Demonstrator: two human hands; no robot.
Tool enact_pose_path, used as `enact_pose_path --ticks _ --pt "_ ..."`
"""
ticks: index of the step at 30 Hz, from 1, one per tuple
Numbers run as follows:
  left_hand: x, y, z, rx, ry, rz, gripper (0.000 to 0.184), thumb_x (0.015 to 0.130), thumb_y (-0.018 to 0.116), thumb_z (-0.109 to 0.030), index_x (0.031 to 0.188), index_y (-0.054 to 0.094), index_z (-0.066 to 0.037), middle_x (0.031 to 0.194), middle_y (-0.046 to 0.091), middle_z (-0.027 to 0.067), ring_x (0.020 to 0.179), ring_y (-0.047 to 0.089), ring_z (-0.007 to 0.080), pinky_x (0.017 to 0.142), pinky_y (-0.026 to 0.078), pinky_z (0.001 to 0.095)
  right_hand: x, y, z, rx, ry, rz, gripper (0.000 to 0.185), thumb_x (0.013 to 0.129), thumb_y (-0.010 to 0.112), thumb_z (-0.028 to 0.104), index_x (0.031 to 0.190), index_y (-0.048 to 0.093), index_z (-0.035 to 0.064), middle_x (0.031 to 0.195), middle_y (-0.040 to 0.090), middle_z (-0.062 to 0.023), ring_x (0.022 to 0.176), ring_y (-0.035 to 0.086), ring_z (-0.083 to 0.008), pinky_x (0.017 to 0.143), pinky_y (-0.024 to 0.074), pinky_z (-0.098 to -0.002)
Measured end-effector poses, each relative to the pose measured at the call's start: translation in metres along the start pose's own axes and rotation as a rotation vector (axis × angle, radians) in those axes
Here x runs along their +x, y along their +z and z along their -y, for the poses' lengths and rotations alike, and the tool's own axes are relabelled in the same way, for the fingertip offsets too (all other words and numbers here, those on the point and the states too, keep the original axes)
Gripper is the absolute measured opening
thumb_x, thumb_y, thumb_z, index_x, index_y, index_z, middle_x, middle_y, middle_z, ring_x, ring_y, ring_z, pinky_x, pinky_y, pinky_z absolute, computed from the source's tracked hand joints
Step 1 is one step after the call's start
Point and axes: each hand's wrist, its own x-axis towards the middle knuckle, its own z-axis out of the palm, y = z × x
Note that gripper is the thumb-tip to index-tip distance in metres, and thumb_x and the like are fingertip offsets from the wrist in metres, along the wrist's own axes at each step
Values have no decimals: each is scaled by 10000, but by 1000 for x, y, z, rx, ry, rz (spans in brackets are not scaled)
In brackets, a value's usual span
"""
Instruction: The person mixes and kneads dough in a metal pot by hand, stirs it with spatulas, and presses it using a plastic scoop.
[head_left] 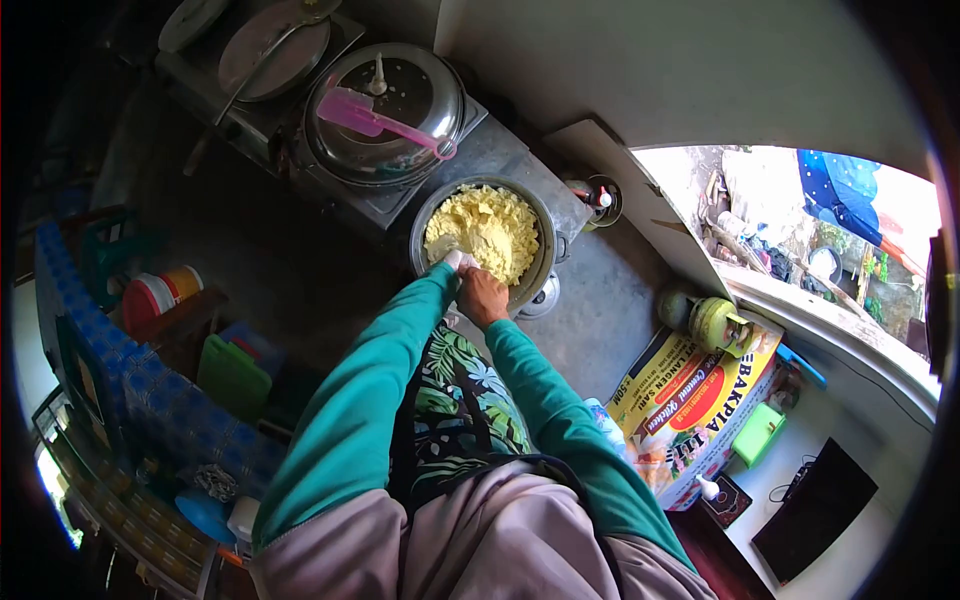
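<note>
A wide metal pot (pixel 551 250) holds a heap of yellow, crumbly food (pixel 483 222) and stands at the corner of the stove top. My left hand (pixel 458 262) is at the near edge of the food, its fingers drawn together and partly hidden; what it holds, if anything, cannot be made out. Right beside it, my right hand (pixel 483 297) is closed over the pot's near rim, touching or nearly touching the left one. What lies inside its fingers is hidden.
Left of the pot, a large lidded steamer (pixel 430 85) carries a pink spatula (pixel 365 113). A metal lid (pixel 541 299) lies beyond the pot's lower right side. Green gas cylinders (pixel 712 325) stand near a printed banner (pixel 690 400). A blue patterned table cover (pixel 135 385) is at left.
</note>
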Motion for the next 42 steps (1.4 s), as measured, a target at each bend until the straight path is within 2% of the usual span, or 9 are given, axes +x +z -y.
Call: enact_pose_path --ticks 5,8,13,21,24,25,28,36,42 --pt "-12 19 8 203 -88 -201 319 765 417 -328 820 561 -49 769 580 101 695 525 229 688 421 350 -23 52 -22 371 260 -2 610 596 682 184 1178 499 186 858 606 -174 732 601 -298 632 472 -383" --pt "-30 36 13 -264 64 -130 316 765 417 -325 818 560 -48 768 579 101 696 525 228 690 420 349 -29 14 -33 72 44 -13 609 575 692 236 1157 514 257 861 613 -143 744 602 -303 663 477 -384" --pt "-69 62 -8 -883 245 135 312 765 418 -320 816 558 -46 767 578 100 698 524 228 692 420 345 -31 -65 0 -334 -375 -19 319 766 441 116 1061 552 159 739 597 -123 627 595 -287 513 445 -411" --pt "-4 0 -39 -286 97 138 305 765 419 -313 811 554 -44 766 575 98 700 522 227 696 418 341 50 -51 7 -215 -219 106 218 723 474 156 891 591 80 780 603 -155 726 597 -321 585 458 -424" --pt "13 -1 -46 4 6 5 302 765 420 -310 810 553 -43 766 574 97 701 522 226 697 418 339 38 -44 1 26 17 58 364 610 620 172 971 598 133 775 609 -162 739 601 -324 623 475 -411" --pt "15 2 -46 94 -22 -35 301 765 420 -309 809 552 -43 765 574 97 701 522 226 698 418 338 27 -34 0 20 120 74 291 733 478 186 1008 574 178 836 605 -170 766 595 -323 630 465 -428" --pt "8 10 -33 236 -107 -133 298 765 421 -307 808 551 -42 765 573 97 702 521 226 699 417 336 1 8 -8 205 176 -74 390 721 499 195 1109 533 208 865 598 -171 782 590 -329 653 463 -436" --pt "-18 62 -63 -684 193 49 291 765 422 -299 804 547 -40 764 571 95 704 520 224 703 416 331 16 -124 -5 -390 -420 -69 200 715 497 119 887 599 126 686 597 -116 628 605 -282 504 468 -400" --pt "17 32 -90 -561 185 158 286 765 423 -294 800 545 -38 763 569 94 706 519 223 706 415 327 89 -109 -1 -402 -403 -10 130 688 502 112 757 584 38 684 600 -132 646 607 -301 501 466 -400"
